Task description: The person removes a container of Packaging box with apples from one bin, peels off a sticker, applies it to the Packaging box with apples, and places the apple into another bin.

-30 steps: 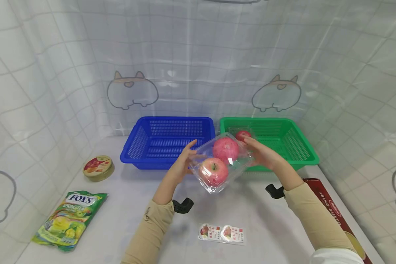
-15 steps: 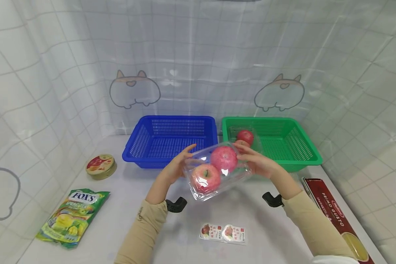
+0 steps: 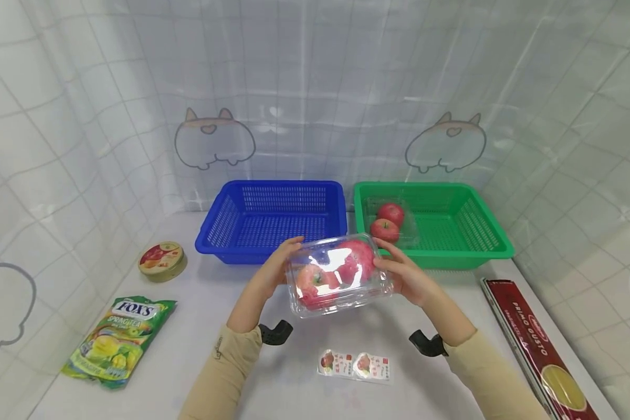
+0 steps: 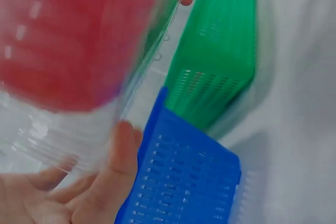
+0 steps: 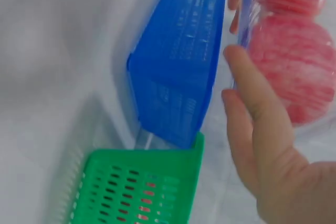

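A clear plastic clamshell box (image 3: 340, 291) with two red apples (image 3: 356, 260) inside is held up over the table between both hands. My left hand (image 3: 276, 267) grips its left end, with the thumb along the wall in the left wrist view. The right hand (image 3: 406, 273) holds the opposite end, its fingers over the top corner and side. In the right wrist view, the fingers (image 5: 265, 106) lie along the box's edge. Below the box, a strip of two apple-picture stickers (image 3: 354, 366) lies flat on the table.
Behind the hands stand a blue basket (image 3: 273, 258) and a green basket (image 3: 446, 256), the green one containing another clear box with two apples (image 3: 385, 231). At left are a round tin (image 3: 161, 261) and a FOX'S candy bag (image 3: 119, 341); a red spaghetti box (image 3: 538, 350) lies at right.
The clamshell box has turned closer to level and come slightly lower and nearer, with both hands still holding it. More of the apple box in the green basket now shows.
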{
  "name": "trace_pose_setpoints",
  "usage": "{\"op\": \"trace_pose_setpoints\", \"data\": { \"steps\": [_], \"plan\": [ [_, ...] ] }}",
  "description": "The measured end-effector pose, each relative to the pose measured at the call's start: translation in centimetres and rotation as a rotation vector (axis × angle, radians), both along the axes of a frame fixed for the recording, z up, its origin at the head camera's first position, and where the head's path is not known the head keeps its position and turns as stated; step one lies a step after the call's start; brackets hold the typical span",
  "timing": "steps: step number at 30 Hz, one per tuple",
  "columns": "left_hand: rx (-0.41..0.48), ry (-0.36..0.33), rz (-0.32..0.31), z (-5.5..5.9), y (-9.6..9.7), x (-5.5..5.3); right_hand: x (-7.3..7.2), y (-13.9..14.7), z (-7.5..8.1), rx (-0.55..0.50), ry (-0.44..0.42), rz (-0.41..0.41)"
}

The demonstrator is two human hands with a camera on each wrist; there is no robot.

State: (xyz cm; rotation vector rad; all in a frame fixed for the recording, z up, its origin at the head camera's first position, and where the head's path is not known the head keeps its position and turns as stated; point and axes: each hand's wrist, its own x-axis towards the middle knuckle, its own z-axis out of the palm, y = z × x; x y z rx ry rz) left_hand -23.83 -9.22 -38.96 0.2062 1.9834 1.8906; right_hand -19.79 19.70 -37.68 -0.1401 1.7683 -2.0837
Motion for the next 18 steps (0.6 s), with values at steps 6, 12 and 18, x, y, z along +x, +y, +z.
{"op": "trace_pose_setpoints", "data": {
  "steps": [6, 12, 18],
  "plan": [
    [-0.016, 0.018, 0.103, -0.3, 0.2, 1.8, 0.9, 0.0, -1.1, -0.044, -0.054, -0.080],
    [-0.011, 0.060, 0.126, -0.9, 0.2, 4.7, 1.5, 0.3, -1.8, -0.035, -0.093, -0.139],
    [0.003, 0.067, 0.125, -2.0, 0.9, 6.8, 2.3, 0.7, -2.9, -0.042, -0.111, -0.155]
  ]
}}
